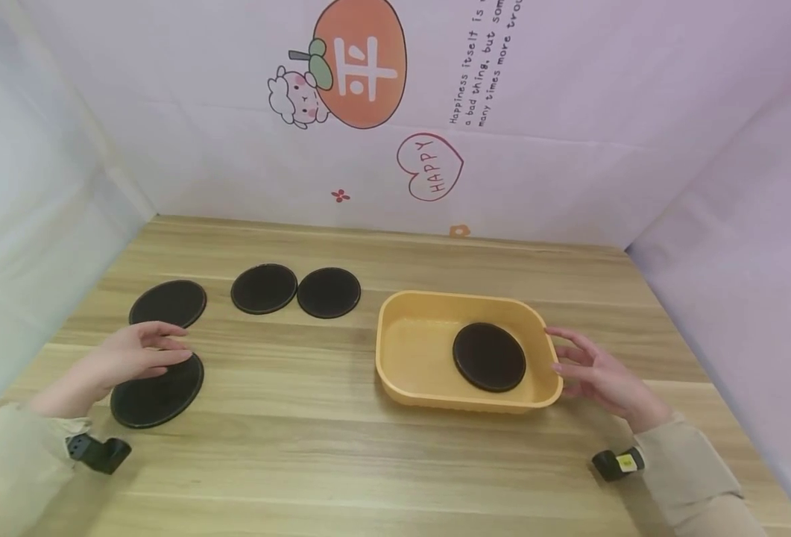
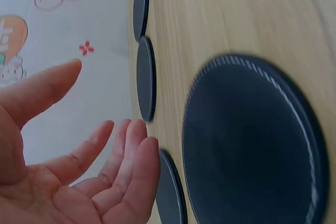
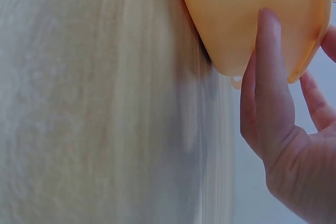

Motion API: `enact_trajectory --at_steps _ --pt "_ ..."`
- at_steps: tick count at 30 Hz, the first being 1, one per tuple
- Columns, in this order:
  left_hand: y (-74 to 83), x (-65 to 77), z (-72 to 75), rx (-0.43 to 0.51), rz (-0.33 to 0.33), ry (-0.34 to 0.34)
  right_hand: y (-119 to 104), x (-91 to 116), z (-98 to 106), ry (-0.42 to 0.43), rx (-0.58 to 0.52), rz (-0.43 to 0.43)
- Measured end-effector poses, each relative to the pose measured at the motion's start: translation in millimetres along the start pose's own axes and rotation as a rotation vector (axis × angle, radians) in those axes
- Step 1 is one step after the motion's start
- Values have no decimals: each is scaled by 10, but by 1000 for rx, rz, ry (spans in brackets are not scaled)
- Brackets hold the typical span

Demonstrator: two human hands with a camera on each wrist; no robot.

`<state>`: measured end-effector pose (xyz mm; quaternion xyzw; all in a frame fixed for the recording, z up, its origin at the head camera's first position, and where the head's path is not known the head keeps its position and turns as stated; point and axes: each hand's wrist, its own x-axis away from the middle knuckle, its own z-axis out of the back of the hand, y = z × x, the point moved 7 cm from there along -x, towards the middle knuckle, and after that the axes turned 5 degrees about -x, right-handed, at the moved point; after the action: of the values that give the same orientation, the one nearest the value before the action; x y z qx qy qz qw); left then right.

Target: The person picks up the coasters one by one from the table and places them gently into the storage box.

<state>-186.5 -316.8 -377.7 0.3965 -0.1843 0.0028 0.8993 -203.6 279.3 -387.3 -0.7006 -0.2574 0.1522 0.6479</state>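
My left hand, fingers loosely extended and holding nothing, is above the left side of the table. Below it in the head view lies a round black coaster with a stitched edge; another black coaster lies just behind, partly covered by the hand. At the right, the fingers of my right hand touch the end of a yellow rectangular plastic basket. Two fingertips reach its rim, and in the right wrist view straight fingers lie along the outer wall. One black coaster is inside the basket, toward its right end.
Two more black coasters, one on the left and one on the right, lie edge to edge toward the back of the wooden table. White printed cloth hangs behind the table and along both sides.
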Motion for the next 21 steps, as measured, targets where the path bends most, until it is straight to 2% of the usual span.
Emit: enact_trajectory --at_steps 8,15,21 --pt "-259 141 236 -126 91 70 1 7 4 10 -9 -7" --pt "-363 165 266 -187 153 18 12 0 13 11 -8 -5" --pt "-447 138 265 -240 152 -3 14 5 16 8 -14 -1"
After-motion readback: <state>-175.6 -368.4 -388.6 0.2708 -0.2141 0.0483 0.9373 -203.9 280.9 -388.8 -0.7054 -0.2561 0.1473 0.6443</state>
